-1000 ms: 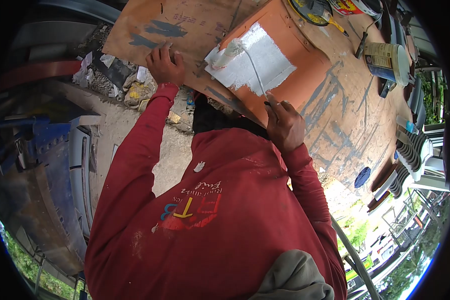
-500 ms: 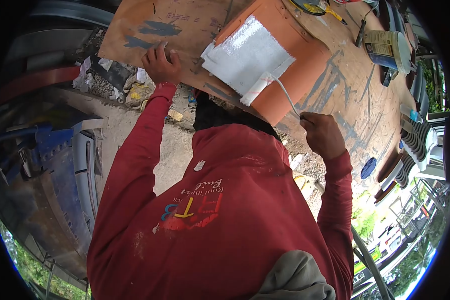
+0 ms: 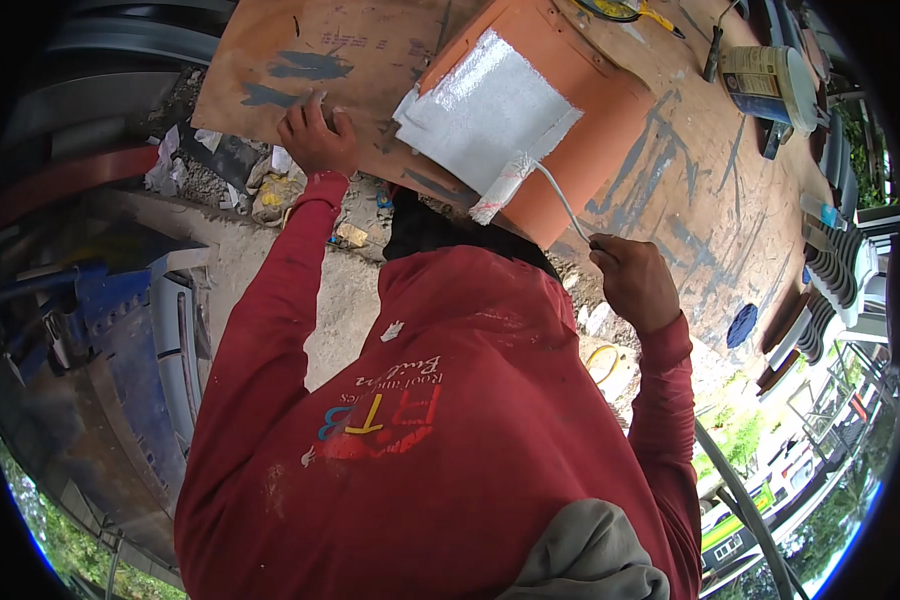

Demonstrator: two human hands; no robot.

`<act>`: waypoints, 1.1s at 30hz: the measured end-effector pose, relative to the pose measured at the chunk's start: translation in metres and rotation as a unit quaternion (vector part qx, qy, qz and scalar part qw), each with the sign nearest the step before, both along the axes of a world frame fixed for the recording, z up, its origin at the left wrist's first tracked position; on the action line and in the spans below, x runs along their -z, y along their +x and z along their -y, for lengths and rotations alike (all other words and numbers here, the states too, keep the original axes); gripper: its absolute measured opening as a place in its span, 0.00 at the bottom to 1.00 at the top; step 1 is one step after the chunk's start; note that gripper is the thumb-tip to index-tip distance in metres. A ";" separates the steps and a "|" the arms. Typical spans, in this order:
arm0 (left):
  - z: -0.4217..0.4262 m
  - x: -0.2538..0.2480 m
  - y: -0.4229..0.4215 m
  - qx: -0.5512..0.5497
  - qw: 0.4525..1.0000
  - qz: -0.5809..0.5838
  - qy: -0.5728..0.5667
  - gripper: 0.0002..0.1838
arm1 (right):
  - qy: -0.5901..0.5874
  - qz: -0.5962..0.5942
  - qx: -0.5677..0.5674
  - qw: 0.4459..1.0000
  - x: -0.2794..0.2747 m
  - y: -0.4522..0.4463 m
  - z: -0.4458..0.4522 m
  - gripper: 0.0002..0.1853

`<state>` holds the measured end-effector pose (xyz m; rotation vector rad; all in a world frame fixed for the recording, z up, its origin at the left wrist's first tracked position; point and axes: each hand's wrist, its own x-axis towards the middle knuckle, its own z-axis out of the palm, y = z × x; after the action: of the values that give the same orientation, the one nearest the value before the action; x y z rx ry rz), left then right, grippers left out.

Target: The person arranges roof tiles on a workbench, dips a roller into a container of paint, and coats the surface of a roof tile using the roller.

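My right hand is closed around the handle end of a paint roller, whose thin bent wire frame runs up to the roller sleeve. The sleeve is coated pale and lies at the near edge of a curved orange panel. A wet, shiny whitish-grey paint patch covers the panel's middle and left part, beside the sleeve. Over at the left, my left hand rests with fingers apart on the near edge of a brown wooden board, touching no tool.
A paint bucket lies at the board's right side, near a dark-handled tool. Grey paint smears mark the board. Stacked curved profiles stand at right. Rubble and scraps cover the ground below the board at left.
The roller sleeve has moved slightly toward my body at the panel's near edge, and my right hand has come a little down and left. My left hand stays on the board.
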<state>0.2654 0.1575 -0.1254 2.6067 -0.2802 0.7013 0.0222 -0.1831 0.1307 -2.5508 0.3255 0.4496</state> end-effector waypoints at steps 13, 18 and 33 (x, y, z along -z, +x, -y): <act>0.002 -0.002 0.001 0.006 1.000 -0.008 0.000 0.21 | 0.025 -0.037 0.024 0.999 -0.011 0.003 0.029 0.10; 0.007 -0.011 -0.004 -0.014 1.000 -0.018 0.011 0.20 | 0.045 0.058 0.081 0.994 0.044 0.042 0.008 0.11; 0.010 -0.013 -0.003 -0.001 1.000 0.000 0.003 0.19 | 0.094 0.102 0.026 0.990 0.071 0.102 0.013 0.13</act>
<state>0.2628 0.1478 -0.1126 2.6136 -0.2790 0.7024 0.1239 -0.1958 0.0601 -2.3731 0.2596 0.1879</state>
